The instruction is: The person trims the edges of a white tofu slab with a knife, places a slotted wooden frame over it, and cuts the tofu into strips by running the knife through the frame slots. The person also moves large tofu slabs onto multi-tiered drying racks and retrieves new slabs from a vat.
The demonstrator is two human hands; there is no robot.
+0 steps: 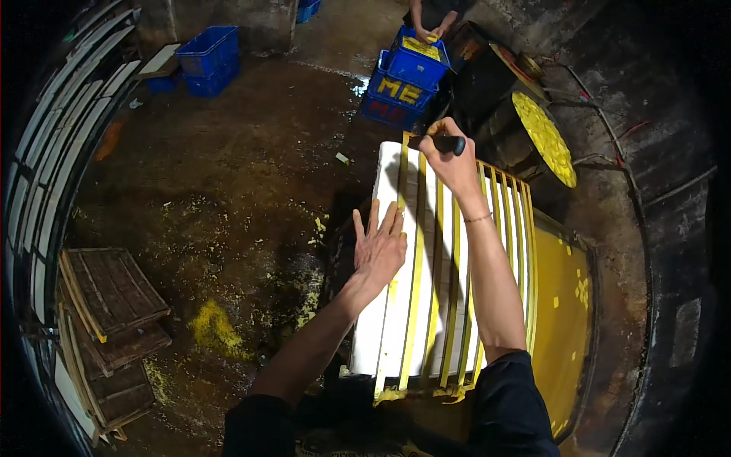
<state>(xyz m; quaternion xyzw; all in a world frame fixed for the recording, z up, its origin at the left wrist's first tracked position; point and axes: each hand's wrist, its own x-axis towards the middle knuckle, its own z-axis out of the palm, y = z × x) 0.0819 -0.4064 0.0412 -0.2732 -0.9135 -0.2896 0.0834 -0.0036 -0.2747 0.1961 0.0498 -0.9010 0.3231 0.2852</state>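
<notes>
In front of me lies a long white slab or board, with narrow yellow strips running lengthwise along it. My left hand rests on its left side, palm down and fingers spread. At the far end, my right hand is closed around the dark handle of a knife. The blade points left, close to the far tip of a yellow strip; whether it touches is unclear. My right forearm covers part of the strips. Yellow scraps hang from the near edge.
Beyond the slab, another person's hands work over stacked blue crates containing yellow pieces. A round tray of yellow pieces leans out at right, above a yellow-coated surface. Wooden boards are stacked at left, beside a long rack.
</notes>
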